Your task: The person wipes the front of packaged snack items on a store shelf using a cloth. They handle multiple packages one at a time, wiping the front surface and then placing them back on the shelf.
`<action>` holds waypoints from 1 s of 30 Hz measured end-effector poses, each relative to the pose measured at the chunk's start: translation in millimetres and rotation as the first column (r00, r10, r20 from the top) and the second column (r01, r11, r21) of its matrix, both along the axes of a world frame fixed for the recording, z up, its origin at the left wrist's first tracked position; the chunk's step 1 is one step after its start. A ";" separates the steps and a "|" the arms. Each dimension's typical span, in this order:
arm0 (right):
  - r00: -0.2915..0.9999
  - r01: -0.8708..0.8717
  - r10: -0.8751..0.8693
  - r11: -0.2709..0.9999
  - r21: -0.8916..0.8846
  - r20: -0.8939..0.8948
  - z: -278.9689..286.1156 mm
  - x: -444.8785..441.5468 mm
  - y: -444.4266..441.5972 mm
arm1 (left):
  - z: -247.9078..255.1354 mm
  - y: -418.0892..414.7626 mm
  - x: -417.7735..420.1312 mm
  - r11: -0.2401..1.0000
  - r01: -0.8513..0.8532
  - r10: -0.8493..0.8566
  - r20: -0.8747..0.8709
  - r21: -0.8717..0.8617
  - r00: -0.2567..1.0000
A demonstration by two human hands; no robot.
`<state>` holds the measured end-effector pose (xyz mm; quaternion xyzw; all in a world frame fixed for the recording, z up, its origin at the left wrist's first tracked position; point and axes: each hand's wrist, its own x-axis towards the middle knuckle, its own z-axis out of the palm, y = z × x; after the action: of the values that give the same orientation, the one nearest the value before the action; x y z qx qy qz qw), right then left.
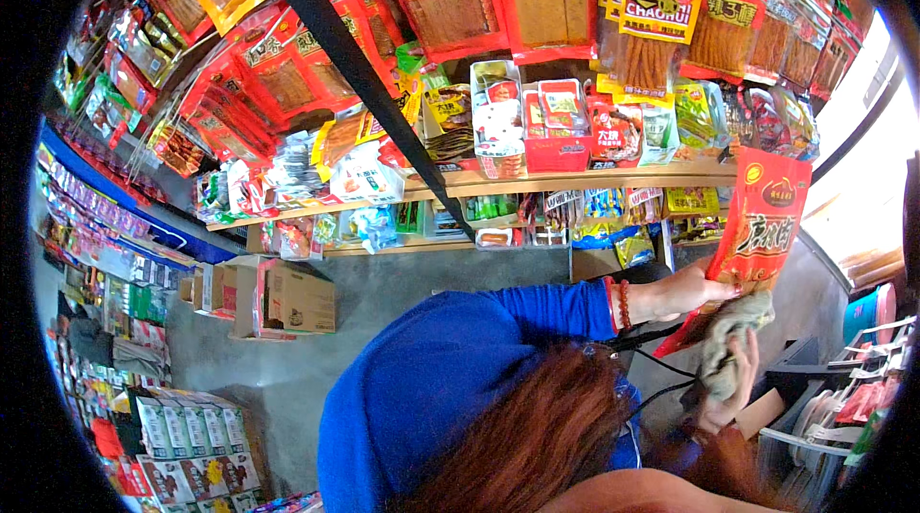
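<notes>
My left hand (679, 294), below a blue sleeve and a red bead bracelet, grips the edge of a red snack packet (765, 222) with a clear window showing brown food. The packet is held upright, tilted a little, and bears writing. My right hand (740, 376) holds a crumpled grey-beige cloth (733, 340) against the lower part of the packet. The fingers of the right hand are partly blurred and partly behind the cloth. Long reddish-brown hair hangs over the blue top and hides part of the right arm.
Red snack packets (550, 3) hang from hooks above a wooden shelf (589, 179) bearing boxes and bagged snacks. Cardboard boxes (302, 297) stand on the grey floor. Stacked cartons (190, 430) are at lower left, a white rack (812, 434) at lower right. A black strap crosses the view.
</notes>
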<state>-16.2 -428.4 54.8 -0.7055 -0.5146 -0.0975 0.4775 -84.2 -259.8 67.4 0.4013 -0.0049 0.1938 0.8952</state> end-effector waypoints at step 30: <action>0.901 0.431 -0.414 0.820 0.375 -0.130 62.1 32.0 0.0 | 0.9 -30.7 -8.5 0.570 -0.087 0.010 0.099 0.817 0.995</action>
<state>15.7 -428.4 116.9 -0.6927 -0.3046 -0.2878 0.5869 -92.8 -290.5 68.3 0.7618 -0.1203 0.2106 0.6008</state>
